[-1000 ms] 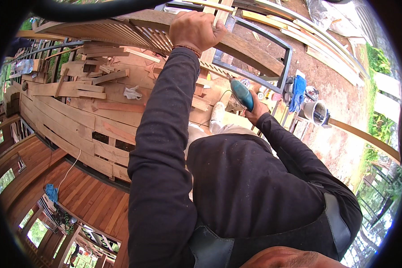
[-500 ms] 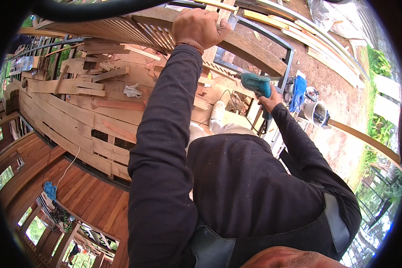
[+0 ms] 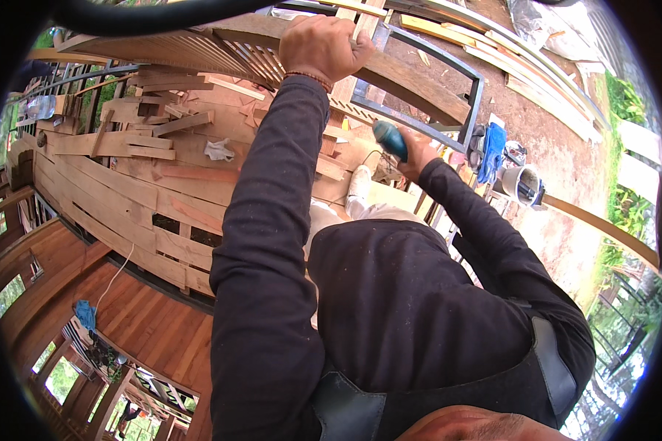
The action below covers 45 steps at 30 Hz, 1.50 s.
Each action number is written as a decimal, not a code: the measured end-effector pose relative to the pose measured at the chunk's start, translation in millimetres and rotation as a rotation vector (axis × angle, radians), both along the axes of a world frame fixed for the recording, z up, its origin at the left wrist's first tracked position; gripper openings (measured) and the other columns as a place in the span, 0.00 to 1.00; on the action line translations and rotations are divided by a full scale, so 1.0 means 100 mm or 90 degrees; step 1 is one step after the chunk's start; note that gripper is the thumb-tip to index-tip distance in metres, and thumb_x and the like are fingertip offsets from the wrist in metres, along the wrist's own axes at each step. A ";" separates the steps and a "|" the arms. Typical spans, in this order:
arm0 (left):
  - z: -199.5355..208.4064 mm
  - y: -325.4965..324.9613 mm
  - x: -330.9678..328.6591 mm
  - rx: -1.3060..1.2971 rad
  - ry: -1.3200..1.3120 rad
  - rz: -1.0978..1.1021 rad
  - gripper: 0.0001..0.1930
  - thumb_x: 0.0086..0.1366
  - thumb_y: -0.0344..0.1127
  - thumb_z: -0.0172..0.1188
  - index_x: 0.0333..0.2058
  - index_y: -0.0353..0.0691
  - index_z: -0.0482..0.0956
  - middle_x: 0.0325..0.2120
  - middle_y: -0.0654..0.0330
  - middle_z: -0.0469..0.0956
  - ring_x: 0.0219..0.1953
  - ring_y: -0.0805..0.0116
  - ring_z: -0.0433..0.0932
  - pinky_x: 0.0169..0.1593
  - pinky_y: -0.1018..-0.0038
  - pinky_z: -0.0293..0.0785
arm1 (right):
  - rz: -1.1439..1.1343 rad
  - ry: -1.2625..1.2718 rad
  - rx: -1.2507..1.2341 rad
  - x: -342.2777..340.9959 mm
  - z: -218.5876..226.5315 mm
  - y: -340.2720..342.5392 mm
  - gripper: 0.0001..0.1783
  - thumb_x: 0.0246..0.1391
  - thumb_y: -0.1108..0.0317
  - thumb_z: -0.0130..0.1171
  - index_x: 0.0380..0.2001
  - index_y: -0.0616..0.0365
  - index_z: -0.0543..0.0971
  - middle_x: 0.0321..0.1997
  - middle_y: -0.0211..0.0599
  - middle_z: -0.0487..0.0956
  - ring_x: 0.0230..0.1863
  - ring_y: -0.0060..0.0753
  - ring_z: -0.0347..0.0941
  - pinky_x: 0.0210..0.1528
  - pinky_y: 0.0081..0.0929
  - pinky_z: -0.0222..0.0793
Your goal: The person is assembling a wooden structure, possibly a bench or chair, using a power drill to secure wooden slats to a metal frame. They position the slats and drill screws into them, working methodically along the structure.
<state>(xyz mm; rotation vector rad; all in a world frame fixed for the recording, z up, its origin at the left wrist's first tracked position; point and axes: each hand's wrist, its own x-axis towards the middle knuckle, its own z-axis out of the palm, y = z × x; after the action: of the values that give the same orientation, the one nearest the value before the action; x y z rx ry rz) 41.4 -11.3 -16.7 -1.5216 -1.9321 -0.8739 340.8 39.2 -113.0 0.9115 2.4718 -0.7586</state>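
Left hand grips rail edge (drill below).

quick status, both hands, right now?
Left hand: closed, gripping the top wooden rail of the slatted panel.
Right hand: closed around a teal power tool, held low beside the rail.

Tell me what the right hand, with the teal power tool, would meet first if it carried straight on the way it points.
Probably the wooden rail that the left hand grips: the right hand aims the teal power tool up toward it. Depth is unclear.
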 end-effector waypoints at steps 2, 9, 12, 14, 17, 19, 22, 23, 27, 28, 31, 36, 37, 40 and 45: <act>0.02 -0.02 0.01 -0.017 0.001 0.010 0.17 0.60 0.48 0.59 0.16 0.48 0.80 0.16 0.62 0.79 0.23 0.58 0.79 0.34 0.63 0.75 | -0.030 0.063 0.079 0.03 -0.07 0.17 0.43 0.46 0.64 0.66 0.67 0.56 0.65 0.43 0.63 0.83 0.46 0.61 0.82 0.50 0.48 0.77; 0.01 0.00 -0.01 0.010 0.013 0.001 0.18 0.61 0.49 0.59 0.16 0.48 0.79 0.15 0.62 0.78 0.21 0.58 0.78 0.34 0.63 0.75 | -0.405 0.157 -0.289 0.39 -0.21 0.80 0.33 0.51 0.74 0.64 0.60 0.69 0.67 0.34 0.47 0.82 0.23 0.31 0.81 0.23 0.33 0.77; 0.02 0.00 0.00 -0.005 0.002 -0.001 0.18 0.61 0.49 0.59 0.16 0.48 0.80 0.15 0.62 0.78 0.22 0.58 0.78 0.35 0.63 0.75 | -0.475 0.233 -0.298 0.44 -0.20 0.58 0.35 0.51 0.76 0.63 0.62 0.67 0.64 0.34 0.44 0.81 0.26 0.33 0.81 0.26 0.33 0.78; 0.01 -0.02 -0.02 -0.027 -0.002 0.014 0.18 0.61 0.50 0.59 0.17 0.48 0.80 0.15 0.62 0.78 0.22 0.58 0.78 0.35 0.62 0.75 | -0.447 0.229 -0.242 0.48 -0.18 0.35 0.36 0.51 0.75 0.63 0.64 0.67 0.63 0.37 0.45 0.81 0.28 0.32 0.81 0.27 0.32 0.78; 0.03 0.01 0.00 0.000 -0.007 -0.001 0.17 0.60 0.50 0.59 0.17 0.48 0.81 0.16 0.61 0.79 0.22 0.58 0.78 0.35 0.61 0.75 | -0.330 0.163 -0.096 0.60 -0.50 0.14 0.42 0.51 0.65 0.65 0.68 0.56 0.61 0.45 0.63 0.82 0.46 0.63 0.82 0.51 0.47 0.77; -0.02 0.00 -0.01 0.006 0.005 0.011 0.17 0.60 0.50 0.59 0.17 0.48 0.81 0.16 0.61 0.79 0.22 0.58 0.78 0.35 0.62 0.75 | -0.244 0.165 -0.037 0.42 -0.38 0.00 0.42 0.49 0.63 0.65 0.68 0.50 0.63 0.46 0.67 0.81 0.49 0.71 0.79 0.53 0.52 0.75; -0.05 0.03 -0.05 -0.006 0.023 0.018 0.19 0.60 0.53 0.58 0.19 0.49 0.84 0.16 0.60 0.80 0.21 0.58 0.79 0.33 0.62 0.78 | -0.159 0.112 -0.011 0.12 -0.22 0.07 0.41 0.48 0.62 0.65 0.67 0.50 0.65 0.46 0.65 0.82 0.50 0.70 0.79 0.54 0.52 0.75; -0.06 0.03 -0.05 -0.016 0.028 0.021 0.20 0.60 0.55 0.58 0.20 0.49 0.86 0.16 0.59 0.81 0.20 0.58 0.80 0.33 0.62 0.79 | -0.131 0.106 0.002 0.04 -0.17 0.15 0.41 0.47 0.61 0.65 0.66 0.50 0.66 0.46 0.64 0.82 0.50 0.68 0.80 0.54 0.51 0.75; -0.05 0.01 -0.03 -0.013 0.015 0.016 0.20 0.60 0.55 0.58 0.21 0.49 0.87 0.16 0.59 0.81 0.20 0.59 0.80 0.33 0.62 0.79 | -0.281 0.076 -0.135 -0.21 0.07 0.45 0.27 0.50 0.60 0.67 0.53 0.57 0.78 0.34 0.52 0.85 0.36 0.43 0.86 0.39 0.39 0.81; -0.07 0.02 -0.02 -0.003 0.013 0.017 0.20 0.60 0.56 0.58 0.21 0.49 0.87 0.16 0.59 0.81 0.20 0.59 0.80 0.33 0.62 0.79 | -0.302 0.001 -0.125 -0.19 -0.06 0.59 0.22 0.51 0.63 0.66 0.49 0.62 0.79 0.27 0.46 0.83 0.24 0.30 0.82 0.27 0.32 0.79; -0.06 0.04 -0.01 0.013 0.009 0.016 0.20 0.60 0.56 0.58 0.20 0.49 0.87 0.16 0.59 0.81 0.20 0.59 0.80 0.33 0.62 0.78 | -0.443 0.070 -0.310 0.08 -0.33 0.87 0.18 0.51 0.67 0.65 0.44 0.66 0.80 0.26 0.45 0.83 0.22 0.32 0.80 0.24 0.31 0.78; 0.00 -0.01 -0.01 -0.039 0.005 0.023 0.21 0.61 0.56 0.58 0.20 0.48 0.86 0.16 0.59 0.81 0.20 0.59 0.80 0.34 0.63 0.78 | -0.462 0.215 -0.221 0.36 -0.06 0.30 0.36 0.50 0.74 0.64 0.62 0.69 0.63 0.37 0.46 0.82 0.27 0.32 0.82 0.26 0.33 0.79; 0.01 0.01 0.00 -0.041 0.005 0.026 0.21 0.61 0.56 0.58 0.20 0.48 0.86 0.16 0.59 0.81 0.20 0.59 0.80 0.34 0.63 0.78 | -0.456 0.239 -0.208 0.52 -0.35 0.22 0.40 0.50 0.70 0.66 0.65 0.64 0.61 0.39 0.50 0.83 0.30 0.37 0.83 0.32 0.36 0.81; -0.05 0.05 -0.03 -0.006 0.005 0.028 0.21 0.61 0.56 0.58 0.20 0.48 0.86 0.16 0.59 0.81 0.20 0.59 0.80 0.34 0.63 0.78 | -0.195 0.163 -0.002 0.47 -0.48 -0.03 0.44 0.50 0.66 0.65 0.69 0.52 0.58 0.46 0.66 0.82 0.44 0.65 0.83 0.48 0.52 0.78; 0.12 -0.03 0.10 -0.051 -0.098 0.024 0.15 0.51 0.50 0.65 0.17 0.47 0.80 0.17 0.55 0.79 0.23 0.52 0.81 0.32 0.56 0.76 | -0.046 -0.041 0.042 -0.35 0.00 0.06 0.35 0.48 0.66 0.63 0.61 0.56 0.64 0.43 0.64 0.83 0.47 0.68 0.80 0.50 0.53 0.76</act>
<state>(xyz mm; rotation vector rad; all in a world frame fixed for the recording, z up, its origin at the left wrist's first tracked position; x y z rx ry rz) 51.1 -14.5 -4.4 -1.4970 -2.1220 -0.9303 305.4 45.1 -113.2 1.0380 2.4321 -0.6645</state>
